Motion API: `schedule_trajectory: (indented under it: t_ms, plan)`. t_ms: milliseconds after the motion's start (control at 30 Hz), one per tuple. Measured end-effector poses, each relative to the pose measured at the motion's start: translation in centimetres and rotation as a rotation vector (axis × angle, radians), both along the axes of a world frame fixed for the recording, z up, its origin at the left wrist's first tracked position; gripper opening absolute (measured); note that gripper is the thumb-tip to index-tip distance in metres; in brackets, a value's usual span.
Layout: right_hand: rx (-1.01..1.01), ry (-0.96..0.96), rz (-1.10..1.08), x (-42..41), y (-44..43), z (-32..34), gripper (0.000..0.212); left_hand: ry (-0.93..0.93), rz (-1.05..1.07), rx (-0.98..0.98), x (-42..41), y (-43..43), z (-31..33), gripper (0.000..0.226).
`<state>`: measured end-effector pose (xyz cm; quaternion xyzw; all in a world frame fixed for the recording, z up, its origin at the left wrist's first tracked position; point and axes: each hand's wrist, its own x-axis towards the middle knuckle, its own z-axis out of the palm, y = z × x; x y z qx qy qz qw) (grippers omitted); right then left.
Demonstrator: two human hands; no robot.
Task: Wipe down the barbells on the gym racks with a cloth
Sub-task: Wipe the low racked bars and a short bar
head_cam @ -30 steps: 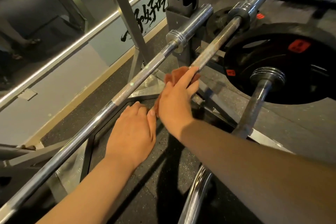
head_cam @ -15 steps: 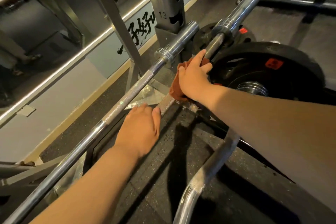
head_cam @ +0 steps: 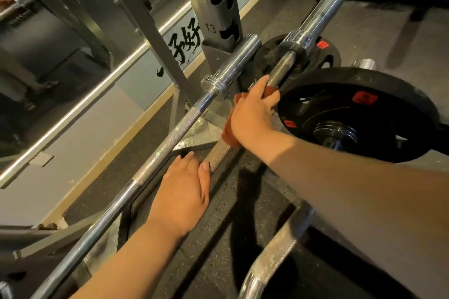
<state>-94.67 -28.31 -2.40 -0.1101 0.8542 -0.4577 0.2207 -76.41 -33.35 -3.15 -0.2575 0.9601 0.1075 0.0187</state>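
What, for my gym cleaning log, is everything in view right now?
wiped barbell: 1, steel, centre running to top right
second barbell: 1, chrome, left of the wiped one
curl bar: 1, chrome, bent, bottom right
cloth: 1, rust red, wrapped round the wiped barbell
large plate: 1, black with red labels, right
small plate: 1, black, behind the wiped barbell's sleeve
rack upright: 1, grey, numbered 12 and 13, top centre
floor: black speckled rubber, below everything
left hand: 1, over the wiped barbell, below the cloth
right hand: 1, grips the cloth round the wiped barbell
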Motion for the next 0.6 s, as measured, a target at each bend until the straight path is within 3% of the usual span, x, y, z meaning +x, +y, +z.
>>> schedule_trajectory:
  t_ms: [100,200,333,400,500,600]
  plan:
    - [0.021,0.001,-0.042,-0.5,0.0,0.8,0.097,-0.021,-0.013,-0.029,0.0,0.0,0.0,0.070]
    - [0.029,0.240,0.146,4.0,0.5,-0.9,0.094,-0.046,-0.020,-0.021,0.1,0.0,-0.1,0.073]
    - [0.009,0.007,0.223,8.8,1.7,-0.3,0.107,-0.123,-0.057,-0.062,0.3,-0.2,0.0,0.034]
    - [0.021,0.014,0.245,8.5,1.8,-0.1,0.109,-0.116,-0.022,-0.036,0.1,-0.2,0.2,0.037]
    - [0.099,0.325,0.345,7.0,2.6,-1.3,0.077,-0.060,0.008,-0.013,-0.1,0.1,0.2,0.059]
    - [0.244,0.735,0.440,5.4,3.4,-2.7,0.061,-0.050,0.023,0.002,-0.1,0.3,0.2,0.058]
